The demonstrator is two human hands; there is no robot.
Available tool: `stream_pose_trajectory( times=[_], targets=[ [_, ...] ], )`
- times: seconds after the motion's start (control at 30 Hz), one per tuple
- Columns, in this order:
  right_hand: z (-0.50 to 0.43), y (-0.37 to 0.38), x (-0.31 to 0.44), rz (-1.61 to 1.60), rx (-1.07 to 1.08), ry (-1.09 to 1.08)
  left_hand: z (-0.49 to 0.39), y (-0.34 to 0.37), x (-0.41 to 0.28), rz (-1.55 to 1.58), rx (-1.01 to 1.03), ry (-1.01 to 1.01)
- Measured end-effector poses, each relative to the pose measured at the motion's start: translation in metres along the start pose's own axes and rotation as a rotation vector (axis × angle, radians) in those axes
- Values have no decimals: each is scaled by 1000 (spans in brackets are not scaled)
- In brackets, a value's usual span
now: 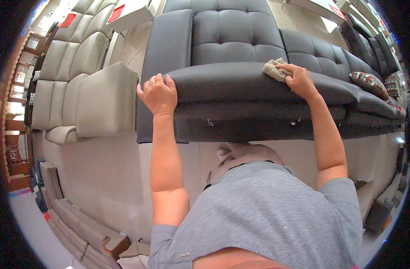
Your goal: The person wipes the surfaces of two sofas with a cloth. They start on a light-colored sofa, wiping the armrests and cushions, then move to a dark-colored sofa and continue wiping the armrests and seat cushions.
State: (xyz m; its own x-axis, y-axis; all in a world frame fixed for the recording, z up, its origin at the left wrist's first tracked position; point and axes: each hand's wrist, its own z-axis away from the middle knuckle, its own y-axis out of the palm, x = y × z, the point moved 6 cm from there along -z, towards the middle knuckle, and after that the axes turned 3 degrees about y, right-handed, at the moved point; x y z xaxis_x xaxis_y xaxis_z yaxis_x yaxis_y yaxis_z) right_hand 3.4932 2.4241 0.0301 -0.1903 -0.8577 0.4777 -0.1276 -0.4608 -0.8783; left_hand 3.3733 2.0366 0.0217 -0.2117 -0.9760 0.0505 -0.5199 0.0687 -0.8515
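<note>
A dark grey, leather-like sofa point(225, 80) with tufted seats stretches across the view in front of me; the side toward me is its padded backrest. On the backrest's top, right of the middle, my right hand point(300, 80) grips a crumpled beige cloth point(275, 69) that touches the upholstery. My left hand point(158, 92) rests on the left end of the same backrest, fingers bent over its top edge, with nothing seen in it. Both arms reach forward. Metal-looking fittings show low on the sofa's rear.
A beige sectional sofa point(104, 101) stands at the left. White tables point(134, 15) are beyond the dark sofa at both sides. A patterned cushion point(369, 84) lies at its right. More beige sofas point(87, 218) line the lower left. Tiled floor point(104, 175) lies between.
</note>
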Motion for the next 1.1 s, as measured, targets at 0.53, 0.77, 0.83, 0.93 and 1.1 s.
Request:
stream_pose_trajectory(
  times=[0.53,0.77,0.83,0.93,1.1],
  targets=[
    [-109,103,-21,120,957,-104,-26,12,9,-49,511,-152],
    [-131,159,-43,86,1168,-5,-33,12,12,-64,694,-324],
    [-137,182,-65,49,1159,-7,-37,3,3,-63,679,-334],
    [-143,198,-79,109,1181,-46,-36,1,0,-74,665,-370],
    [-147,207,-80,93,1195,-62,-32,-6,1,-11,551,-352]
  ],
)
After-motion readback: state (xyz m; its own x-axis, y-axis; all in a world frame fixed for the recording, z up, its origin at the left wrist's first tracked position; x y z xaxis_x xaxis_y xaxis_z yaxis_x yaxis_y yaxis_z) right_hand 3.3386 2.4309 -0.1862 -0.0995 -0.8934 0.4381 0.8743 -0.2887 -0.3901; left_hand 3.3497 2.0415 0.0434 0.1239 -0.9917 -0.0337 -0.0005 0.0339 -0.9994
